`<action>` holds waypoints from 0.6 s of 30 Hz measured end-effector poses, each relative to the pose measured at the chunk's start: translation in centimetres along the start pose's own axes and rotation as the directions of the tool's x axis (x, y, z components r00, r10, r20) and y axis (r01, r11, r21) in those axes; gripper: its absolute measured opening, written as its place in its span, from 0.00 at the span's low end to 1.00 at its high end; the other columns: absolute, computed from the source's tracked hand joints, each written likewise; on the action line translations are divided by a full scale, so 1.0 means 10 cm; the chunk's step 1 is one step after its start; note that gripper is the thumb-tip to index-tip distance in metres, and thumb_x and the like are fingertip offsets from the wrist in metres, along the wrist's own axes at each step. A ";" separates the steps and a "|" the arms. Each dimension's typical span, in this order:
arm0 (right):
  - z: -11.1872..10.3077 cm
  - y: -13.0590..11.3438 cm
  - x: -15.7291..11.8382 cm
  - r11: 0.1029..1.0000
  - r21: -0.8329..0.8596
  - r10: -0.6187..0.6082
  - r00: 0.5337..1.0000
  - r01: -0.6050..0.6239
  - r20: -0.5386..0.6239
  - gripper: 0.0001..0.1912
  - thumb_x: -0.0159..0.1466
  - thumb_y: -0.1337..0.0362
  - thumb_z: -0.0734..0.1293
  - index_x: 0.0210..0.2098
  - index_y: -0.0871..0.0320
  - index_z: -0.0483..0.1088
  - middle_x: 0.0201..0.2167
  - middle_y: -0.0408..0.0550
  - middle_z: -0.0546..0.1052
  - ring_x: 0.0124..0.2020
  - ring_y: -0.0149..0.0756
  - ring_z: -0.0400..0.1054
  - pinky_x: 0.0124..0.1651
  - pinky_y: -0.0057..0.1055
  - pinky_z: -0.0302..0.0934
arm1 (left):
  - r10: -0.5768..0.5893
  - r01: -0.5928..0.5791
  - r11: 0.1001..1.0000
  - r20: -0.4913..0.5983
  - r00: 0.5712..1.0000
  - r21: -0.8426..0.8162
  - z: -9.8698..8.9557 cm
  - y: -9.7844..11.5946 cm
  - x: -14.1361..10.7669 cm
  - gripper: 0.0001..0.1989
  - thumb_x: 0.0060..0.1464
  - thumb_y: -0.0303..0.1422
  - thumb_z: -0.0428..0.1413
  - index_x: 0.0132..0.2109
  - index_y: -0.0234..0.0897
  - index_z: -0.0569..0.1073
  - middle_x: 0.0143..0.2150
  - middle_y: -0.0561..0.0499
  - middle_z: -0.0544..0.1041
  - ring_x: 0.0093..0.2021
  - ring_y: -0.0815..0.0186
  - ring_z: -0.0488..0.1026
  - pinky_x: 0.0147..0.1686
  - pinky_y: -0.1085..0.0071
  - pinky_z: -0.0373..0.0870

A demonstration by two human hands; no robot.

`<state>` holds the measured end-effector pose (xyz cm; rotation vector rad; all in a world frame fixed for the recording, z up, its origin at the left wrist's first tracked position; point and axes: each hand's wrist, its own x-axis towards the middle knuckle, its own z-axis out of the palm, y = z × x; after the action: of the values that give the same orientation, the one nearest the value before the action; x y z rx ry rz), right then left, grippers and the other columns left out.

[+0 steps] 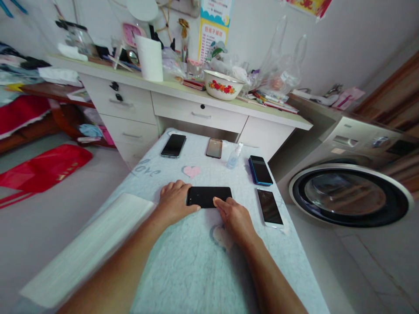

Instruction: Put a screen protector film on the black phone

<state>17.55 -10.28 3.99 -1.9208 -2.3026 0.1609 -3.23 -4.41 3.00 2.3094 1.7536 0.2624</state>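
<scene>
A black smartphone (205, 196) lies crosswise on the cloth-covered table in front of me. My left hand (173, 204) grips its left end, the thumb along the near edge and the fingers at the far corner. At its right end, my right hand (235, 214) has the thumb pressed on the dark surface and the other fingers curled by the edge. Beyond the phone are a clear phone case (214, 148) and a small transparent spray bottle (234, 157). A white-edged phone (270, 208) lies to the right of my right hand.
Another phone (173, 145) lies at the table's far left, and a blue-edged phone (261, 170) near its right edge. A long white folded cloth or paper (88, 250) is beside my left forearm. Behind stands a desk with a floral bowl (224, 85); a washing machine (350, 192) is at right.
</scene>
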 end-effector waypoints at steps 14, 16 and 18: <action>-0.02 0.13 0.02 0.993 -0.023 0.119 0.993 -0.119 -0.014 0.17 0.70 0.57 0.53 0.52 0.43 0.69 0.32 0.45 0.72 0.30 0.32 0.67 0.29 0.26 0.51 | 0.006 -0.006 1.000 0.001 1.000 0.013 0.00 0.00 -0.01 0.30 0.43 0.51 0.55 0.51 0.41 0.69 0.50 0.44 0.69 0.51 0.51 0.64 0.49 0.59 0.57; -0.01 0.09 0.02 0.996 -0.027 0.079 0.997 -0.080 -0.016 0.17 0.70 0.57 0.53 0.52 0.42 0.68 0.32 0.44 0.71 0.29 0.32 0.67 0.29 0.27 0.51 | 0.008 -0.008 1.000 0.006 1.000 0.012 0.00 0.00 0.00 0.31 0.42 0.52 0.55 0.51 0.41 0.69 0.50 0.44 0.69 0.50 0.51 0.64 0.49 0.59 0.58; 0.00 0.05 0.01 0.999 -0.032 0.041 0.999 -0.042 -0.013 0.17 0.70 0.57 0.53 0.52 0.43 0.68 0.32 0.44 0.71 0.29 0.31 0.67 0.29 0.27 0.51 | 0.003 -0.003 1.000 0.015 1.000 0.009 -0.01 0.00 0.00 0.31 0.42 0.52 0.55 0.52 0.41 0.69 0.50 0.44 0.69 0.51 0.51 0.64 0.49 0.58 0.58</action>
<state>17.99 -10.05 3.87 -1.9802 -2.2726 0.1174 -3.20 -4.39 3.10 2.3144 1.7478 0.2373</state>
